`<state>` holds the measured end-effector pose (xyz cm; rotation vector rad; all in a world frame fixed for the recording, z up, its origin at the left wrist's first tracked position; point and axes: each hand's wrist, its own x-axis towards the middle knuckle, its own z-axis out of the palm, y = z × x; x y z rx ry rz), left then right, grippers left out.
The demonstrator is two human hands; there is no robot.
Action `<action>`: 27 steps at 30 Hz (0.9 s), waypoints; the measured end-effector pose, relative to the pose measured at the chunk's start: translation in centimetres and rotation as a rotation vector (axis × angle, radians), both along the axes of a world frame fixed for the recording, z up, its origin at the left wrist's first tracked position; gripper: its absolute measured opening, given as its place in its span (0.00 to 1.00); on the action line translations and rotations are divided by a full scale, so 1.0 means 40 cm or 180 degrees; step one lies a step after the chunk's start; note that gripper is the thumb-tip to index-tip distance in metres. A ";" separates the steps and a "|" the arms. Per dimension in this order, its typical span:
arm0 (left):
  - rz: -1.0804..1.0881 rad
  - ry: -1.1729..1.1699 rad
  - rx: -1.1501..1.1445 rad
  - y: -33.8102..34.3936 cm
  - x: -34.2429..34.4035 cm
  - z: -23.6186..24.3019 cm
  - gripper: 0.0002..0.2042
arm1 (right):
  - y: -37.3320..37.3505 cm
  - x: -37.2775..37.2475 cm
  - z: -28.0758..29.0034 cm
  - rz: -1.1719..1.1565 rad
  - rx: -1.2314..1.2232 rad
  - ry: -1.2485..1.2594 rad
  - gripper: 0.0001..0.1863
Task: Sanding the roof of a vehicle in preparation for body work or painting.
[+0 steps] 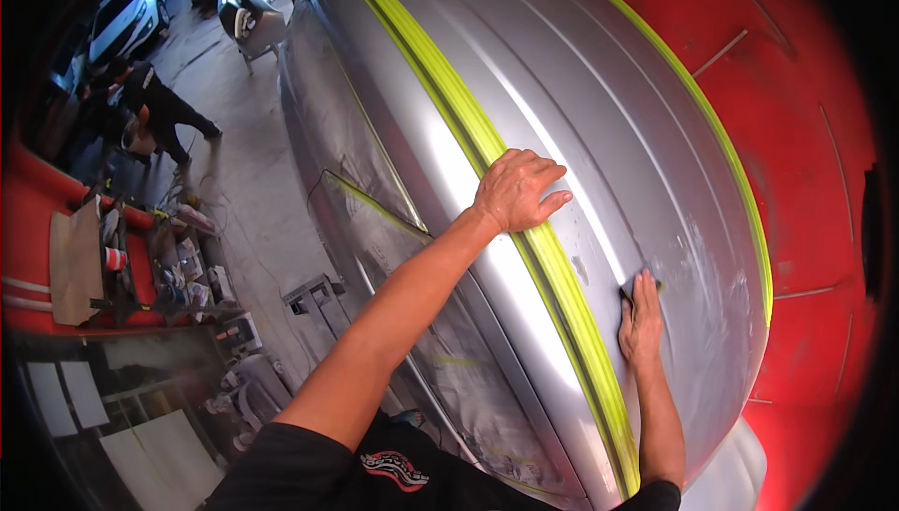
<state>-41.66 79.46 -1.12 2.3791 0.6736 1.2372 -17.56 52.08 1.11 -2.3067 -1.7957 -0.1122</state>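
A silver-grey car roof [562, 89] with long raised ridges stretches before me. Bright yellow-green masking tape [426, 57] runs along its left side, and a second tape strip [716, 122] follows the right edge. My left hand [520, 191] rests across the left tape, thumb apart and holding nothing. Farther right and nearer, my right hand [641, 324] presses a small dark pad [626, 293] against the roof, its straight fingers covering most of it. Pale scuffs and dull patches mark the paint around that hand.
Clear film [375, 249] covers the car's side windows. At left stand a grey stand [314, 296] and shelves of supplies [187, 263]. Another person [159, 108] bends over near a pale car [129, 10]. A red wall [805, 183] rises beyond the roof's right side.
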 end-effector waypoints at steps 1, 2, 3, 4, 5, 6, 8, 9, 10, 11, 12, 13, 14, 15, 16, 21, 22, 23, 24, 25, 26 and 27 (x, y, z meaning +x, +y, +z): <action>-0.0006 -0.0025 0.0021 0.002 0.001 0.000 0.19 | 0.072 -0.001 -0.006 0.0116 -0.0023 0.0010 0.28; -0.0037 -0.0028 0.0017 -0.001 0.001 -0.001 0.19 | 0.154 -0.006 -0.016 0.0424 0.0163 -0.0018 0.27; 0.0002 -0.0075 0.0144 0.004 0.002 0.000 0.18 | 0.236 -0.012 -0.024 0.0539 0.0225 -0.0022 0.27; 0.0021 -0.0135 0.0251 0.004 0.005 -0.001 0.17 | 0.299 -0.018 -0.030 0.0727 0.0378 -0.0059 0.28; 0.0028 -0.0137 0.0296 0.005 0.006 -0.003 0.16 | 0.337 -0.020 -0.032 0.0629 0.0183 -0.0002 0.28; 0.0023 -0.0115 0.0273 0.004 0.008 -0.005 0.16 | 0.350 -0.021 -0.030 0.0773 0.0293 -0.0064 0.28; 0.0060 -0.0026 0.0227 0.003 0.013 -0.006 0.17 | 0.297 -0.017 -0.015 0.0529 0.0000 -0.0018 0.28; 0.0043 -0.0047 0.0245 -0.001 0.013 -0.007 0.17 | 0.247 -0.011 -0.003 0.0766 0.0183 -0.0075 0.29; 0.0051 -0.0057 0.0275 0.001 0.016 -0.006 0.17 | 0.192 0.000 0.010 0.0524 -0.0047 -0.0055 0.29; -0.0006 -0.0080 0.0254 -0.001 0.019 -0.006 0.17 | 0.110 0.005 0.023 0.0358 -0.0191 -0.0048 0.29; 0.0017 -0.0034 0.0271 -0.002 0.018 -0.006 0.17 | 0.059 0.007 0.028 0.0063 -0.0429 -0.0023 0.30; 0.0058 0.0022 0.0298 -0.002 0.018 -0.006 0.17 | 0.041 0.010 0.027 -0.0094 -0.0642 0.0008 0.31; 0.0044 0.0038 0.0284 -0.001 0.018 -0.006 0.17 | 0.044 0.011 0.023 0.0087 -0.0456 0.0034 0.31; -0.0012 0.0043 0.0244 -0.001 0.017 -0.007 0.17 | 0.072 0.007 0.012 0.0257 -0.0230 0.0070 0.30; -0.0044 0.0038 0.0218 0.004 0.016 -0.007 0.16 | 0.127 0.006 0.001 0.0248 -0.0124 0.0136 0.30; -0.0037 -0.0046 0.0303 0.014 0.018 -0.014 0.18 | 0.461 -0.018 -0.057 0.0776 0.0353 -0.0064 0.29; -0.0007 -0.0030 0.0308 0.010 0.018 -0.016 0.18 | 0.471 -0.020 -0.058 0.0640 0.0068 -0.0051 0.29; -0.0022 -0.0024 0.0288 0.006 0.017 -0.016 0.18 | 0.448 -0.020 -0.052 0.0665 0.0053 -0.0058 0.30; 0.0010 -0.0003 0.0298 0.004 0.017 -0.016 0.17 | 0.411 -0.017 -0.043 0.0839 0.0276 -0.0109 0.30; 0.0048 0.0002 0.0327 0.006 0.019 -0.013 0.17 | 0.355 -0.009 -0.033 0.0649 -0.0046 -0.0152 0.31; 0.0020 -0.0027 0.0332 0.006 0.020 -0.011 0.17 | 0.273 0.002 -0.023 0.0759 0.0048 -0.0269 0.31; 0.0019 -0.0011 0.0326 0.005 0.020 -0.010 0.17 | 0.192 0.013 -0.009 0.0575 -0.0257 -0.0239 0.32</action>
